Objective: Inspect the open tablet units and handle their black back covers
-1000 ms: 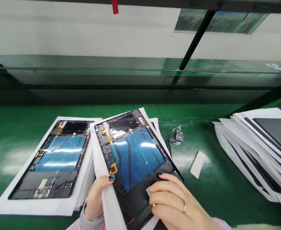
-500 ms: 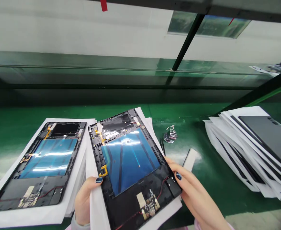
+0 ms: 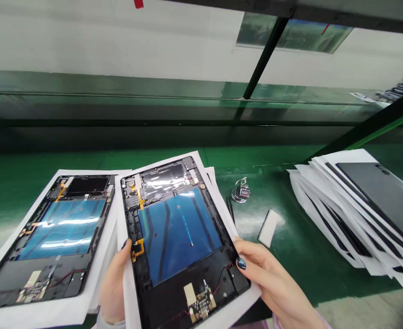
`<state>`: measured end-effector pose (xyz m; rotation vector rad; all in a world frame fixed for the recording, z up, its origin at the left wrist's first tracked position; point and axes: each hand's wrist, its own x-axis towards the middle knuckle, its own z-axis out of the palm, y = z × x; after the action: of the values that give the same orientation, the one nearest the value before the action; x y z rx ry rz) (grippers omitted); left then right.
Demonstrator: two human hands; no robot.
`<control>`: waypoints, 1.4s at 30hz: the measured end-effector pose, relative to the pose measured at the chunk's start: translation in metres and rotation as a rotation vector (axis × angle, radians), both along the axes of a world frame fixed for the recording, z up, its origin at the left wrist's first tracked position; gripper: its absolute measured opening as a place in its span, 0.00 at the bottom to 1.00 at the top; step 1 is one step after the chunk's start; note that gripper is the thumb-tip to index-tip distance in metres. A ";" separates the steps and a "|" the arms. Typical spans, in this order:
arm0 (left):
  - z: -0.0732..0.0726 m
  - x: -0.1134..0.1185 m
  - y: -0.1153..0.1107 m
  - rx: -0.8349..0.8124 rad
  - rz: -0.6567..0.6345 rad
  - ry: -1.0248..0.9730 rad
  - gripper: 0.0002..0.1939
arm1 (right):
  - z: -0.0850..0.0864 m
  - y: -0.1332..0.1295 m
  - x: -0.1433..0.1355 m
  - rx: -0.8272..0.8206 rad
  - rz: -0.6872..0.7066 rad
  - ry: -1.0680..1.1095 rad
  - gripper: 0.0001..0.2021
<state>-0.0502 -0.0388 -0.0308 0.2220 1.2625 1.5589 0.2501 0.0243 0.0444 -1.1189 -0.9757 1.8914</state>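
The left hand (image 3: 114, 283) and right hand (image 3: 273, 283) each have a closed grip on the flat black tablet housing with blue film (image 3: 180, 242) and the white paper sheet (image 3: 128, 283) under it, at the left edge and lower right corner. Over the green desk (image 3: 297, 274), it looks light, stiff and slick, best held by its rim, clear of delicate orange ribbons (image 3: 138, 247).
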 end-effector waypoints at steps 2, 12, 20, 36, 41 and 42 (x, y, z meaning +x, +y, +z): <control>-0.001 -0.004 0.003 0.010 0.009 -0.055 0.30 | -0.002 0.000 0.001 0.010 0.009 -0.012 0.11; 0.022 0.031 0.029 0.244 -0.077 -0.533 0.19 | 0.003 -0.005 -0.001 0.034 -0.039 -0.040 0.19; 0.065 0.055 0.036 0.138 -0.356 -0.688 0.17 | 0.007 -0.001 -0.003 -0.223 -0.147 -0.026 0.37; 0.059 0.050 0.041 0.139 -0.413 -0.777 0.18 | 0.006 0.007 -0.005 -0.228 -0.049 -0.042 0.17; 0.056 0.045 0.039 0.081 -0.411 -0.753 0.18 | 0.008 0.006 -0.008 -0.193 -0.045 -0.017 0.16; 0.053 0.043 0.038 0.061 -0.394 -0.736 0.18 | 0.008 0.006 -0.008 -0.189 -0.044 -0.009 0.17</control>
<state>-0.0071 -0.0007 0.0220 -0.0675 0.5498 1.1686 0.2420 0.0301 0.0528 -1.2478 -0.7833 1.9758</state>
